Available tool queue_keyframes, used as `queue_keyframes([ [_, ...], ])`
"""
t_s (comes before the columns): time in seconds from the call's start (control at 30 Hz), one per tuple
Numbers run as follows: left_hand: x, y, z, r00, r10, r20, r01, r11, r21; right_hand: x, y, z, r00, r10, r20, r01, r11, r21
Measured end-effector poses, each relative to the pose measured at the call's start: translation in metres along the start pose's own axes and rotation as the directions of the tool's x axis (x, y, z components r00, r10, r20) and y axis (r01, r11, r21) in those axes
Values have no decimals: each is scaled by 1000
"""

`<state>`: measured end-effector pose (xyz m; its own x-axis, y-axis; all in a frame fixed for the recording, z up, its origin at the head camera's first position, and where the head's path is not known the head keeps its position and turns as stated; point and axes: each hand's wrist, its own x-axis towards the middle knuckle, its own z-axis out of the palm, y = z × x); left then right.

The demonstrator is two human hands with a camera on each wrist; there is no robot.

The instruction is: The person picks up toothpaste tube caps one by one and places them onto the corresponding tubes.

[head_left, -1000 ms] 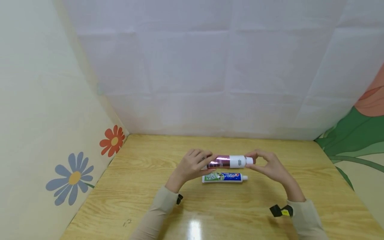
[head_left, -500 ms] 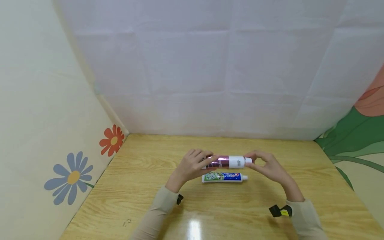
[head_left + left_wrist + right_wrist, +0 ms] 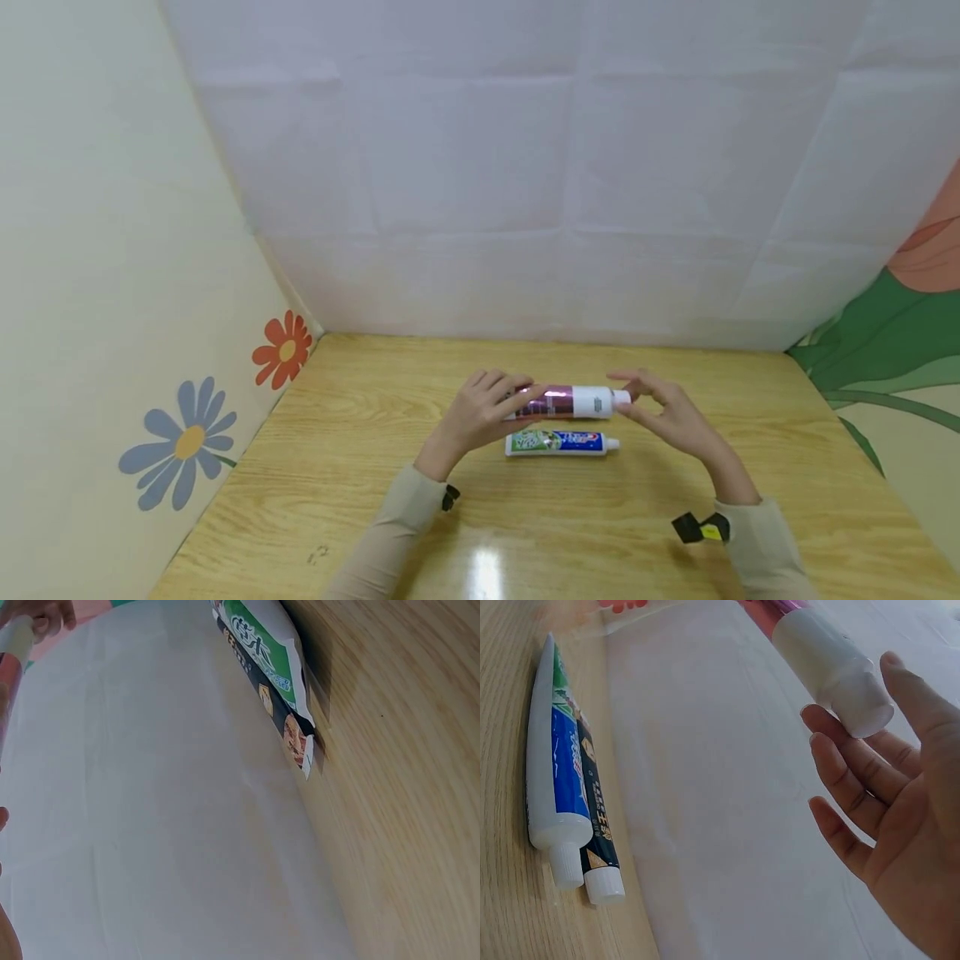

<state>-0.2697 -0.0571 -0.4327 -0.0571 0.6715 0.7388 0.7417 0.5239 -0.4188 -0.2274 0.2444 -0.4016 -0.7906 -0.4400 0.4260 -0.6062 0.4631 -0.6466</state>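
My left hand (image 3: 474, 413) grips a purple-and-white toothpaste tube (image 3: 592, 402) by its purple end, holding it level above the table. The tube's white cap (image 3: 866, 709) points right. My right hand (image 3: 678, 423) is around the cap with parted fingers; in the right wrist view the thumb stands off it and the fingertips lie at its underside. On the wood just below lies a green, blue and white toothpaste tube (image 3: 566, 443). Beside it lies a black toothpaste tube (image 3: 600, 817) with a white cap, hidden in the head view. Only bits of the left hand show in the left wrist view.
The wooden table (image 3: 315, 467) runs back to a creased white sheet (image 3: 465, 200). A flower-printed wall (image 3: 90, 275) borders the left side, and a leaf-printed panel (image 3: 892, 358) the right.
My right thumb and fingers have loosened from the cap and spread apart. The left hand keeps its grip on the purple tube, which has barely moved.
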Motion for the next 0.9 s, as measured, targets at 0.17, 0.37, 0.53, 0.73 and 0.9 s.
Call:
queue_keyframes([
  [0.17, 1, -1, 0, 1000, -1, -3, 0, 1000, -5, -1, 3, 0, 1000, 7, 14, -7, 999, 46],
  [0.37, -1, -3, 2, 1000, -1, -16, 0, 1000, -11, -3, 26, 3, 1000, -18, 14, 17, 998, 60],
  [0.53, -2, -3, 2, 1000, -6, -21, 6, 1000, -19, -4, 29, 1, 1000, -28, 7, 28, 998, 56],
  [0.73, -1, -4, 1, 1000, -12, -17, 12, 1000, -26, -4, 27, -1, 999, -33, 12, 32, 999, 40],
  [0.9, -1, -4, 1, 1000, -9, -9, 9, 1000, -15, -3, 27, -1, 999, -38, 17, 37, 998, 41],
])
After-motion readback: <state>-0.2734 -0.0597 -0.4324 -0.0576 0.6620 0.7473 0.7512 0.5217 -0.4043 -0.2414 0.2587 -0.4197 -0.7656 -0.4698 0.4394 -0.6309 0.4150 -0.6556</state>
